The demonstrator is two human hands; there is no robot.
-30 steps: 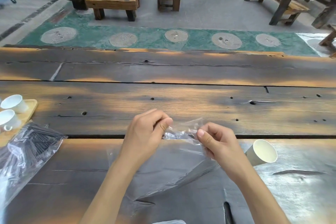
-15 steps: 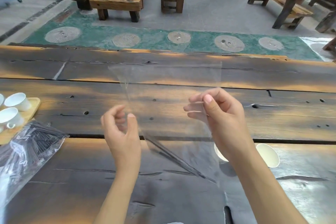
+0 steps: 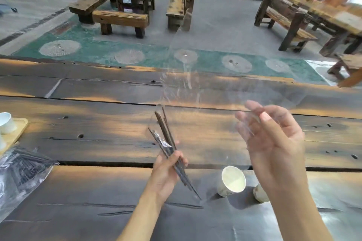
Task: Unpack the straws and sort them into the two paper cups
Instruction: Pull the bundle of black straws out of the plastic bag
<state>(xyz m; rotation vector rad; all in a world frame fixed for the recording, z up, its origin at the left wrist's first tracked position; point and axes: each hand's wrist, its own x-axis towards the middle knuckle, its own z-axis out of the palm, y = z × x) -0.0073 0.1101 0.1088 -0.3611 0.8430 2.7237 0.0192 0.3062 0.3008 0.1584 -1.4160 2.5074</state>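
Observation:
My left hand (image 3: 166, 170) grips a small bundle of dark straws (image 3: 163, 129) that point up and away from me over the wooden table (image 3: 98, 127). My right hand (image 3: 274, 143) is raised to the right, thumb and fingers pinching a corner of an almost invisible clear plastic bag (image 3: 188, 84) that hangs in the air between both hands. A white paper cup (image 3: 233, 181) lies tilted on the table below my right hand, mouth towards me. A second cup (image 3: 259, 193) is mostly hidden behind my right forearm.
A crinkled clear bag of black straws (image 3: 21, 174) lies at the left edge. Behind it a wooden tray (image 3: 17, 129) holds white ceramic cups (image 3: 5, 125). Benches and tables stand on the floor beyond the far table edge.
The bag was opened and lifted off the table. My left hand let go of the film and now holds the straws. My right hand moved up and right with the bag.

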